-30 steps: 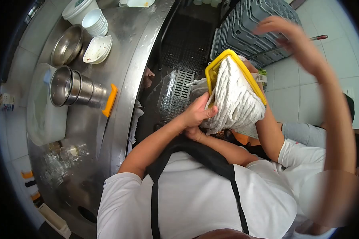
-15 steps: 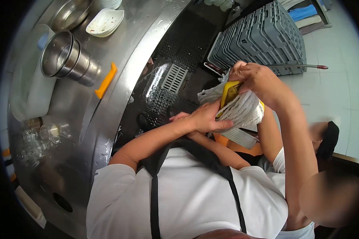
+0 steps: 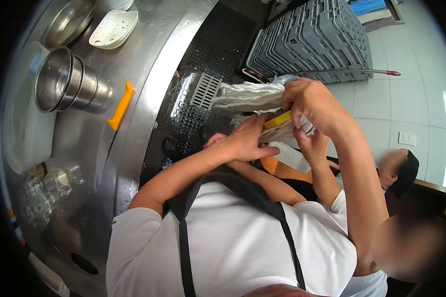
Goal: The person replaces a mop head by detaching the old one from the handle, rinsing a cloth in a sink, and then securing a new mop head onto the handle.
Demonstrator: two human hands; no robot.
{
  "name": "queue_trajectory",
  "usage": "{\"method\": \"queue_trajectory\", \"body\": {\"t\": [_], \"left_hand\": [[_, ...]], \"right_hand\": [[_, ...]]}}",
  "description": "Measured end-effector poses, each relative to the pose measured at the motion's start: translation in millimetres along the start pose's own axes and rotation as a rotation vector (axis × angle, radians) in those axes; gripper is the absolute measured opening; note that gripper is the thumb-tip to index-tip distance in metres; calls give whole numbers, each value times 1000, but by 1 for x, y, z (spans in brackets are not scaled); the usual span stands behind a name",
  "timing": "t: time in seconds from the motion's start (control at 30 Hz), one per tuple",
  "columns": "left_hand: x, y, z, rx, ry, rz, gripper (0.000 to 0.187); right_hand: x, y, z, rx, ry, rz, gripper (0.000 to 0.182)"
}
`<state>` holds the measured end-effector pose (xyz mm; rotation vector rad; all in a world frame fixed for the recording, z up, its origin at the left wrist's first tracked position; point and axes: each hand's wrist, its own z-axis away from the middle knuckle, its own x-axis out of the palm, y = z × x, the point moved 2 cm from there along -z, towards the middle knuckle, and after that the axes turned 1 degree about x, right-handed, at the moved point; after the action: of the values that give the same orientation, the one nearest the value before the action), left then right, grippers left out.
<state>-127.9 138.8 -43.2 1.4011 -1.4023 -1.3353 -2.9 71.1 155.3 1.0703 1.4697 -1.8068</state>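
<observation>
A mop head with white cotton strands (image 3: 250, 95) and a yellow clamp (image 3: 278, 120) is held up in front of me. My left hand (image 3: 244, 141) is at the clamp's near end, fingers against it and thumb sticking out to the right. My right arm crosses beneath the left one. Only some fingers of my right hand (image 3: 214, 140) show past my left wrist, and what they hold, if anything, is hidden. Another person's hand (image 3: 309, 101) grips the clamp's far end from the right, and that person's other hand (image 3: 312, 145) pinches the strands below.
On the steel counter (image 3: 148, 64) lie an orange-handled knife (image 3: 120, 106), stacked metal pots (image 3: 59, 81), white bowls (image 3: 113, 29) and glassware (image 3: 47, 190). Grey crates (image 3: 312, 42) stand beyond a floor drain (image 3: 206, 90). A thin red-tipped rod (image 3: 354, 71) crosses before them. A capped person (image 3: 399, 171) is at right.
The mop head has turned; its strands now stretch left above the clamp. The other person's lower hand has come up to the strands. My left hand has shifted slightly left.
</observation>
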Motion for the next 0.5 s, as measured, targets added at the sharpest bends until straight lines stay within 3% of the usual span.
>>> {"method": "queue_trajectory", "body": {"t": [0.17,0.27,0.5], "left_hand": [[3,-7,1,12,-18,31,102],[3,-6,-4,24,-102,112,99],[-2,-8,-12,-20,-177,192,94]], "right_hand": [[6,10,-4,82,-91,63,15],[-2,6,-10,110,-271,237,19],[5,20,2,176,-335,286,30]]}}
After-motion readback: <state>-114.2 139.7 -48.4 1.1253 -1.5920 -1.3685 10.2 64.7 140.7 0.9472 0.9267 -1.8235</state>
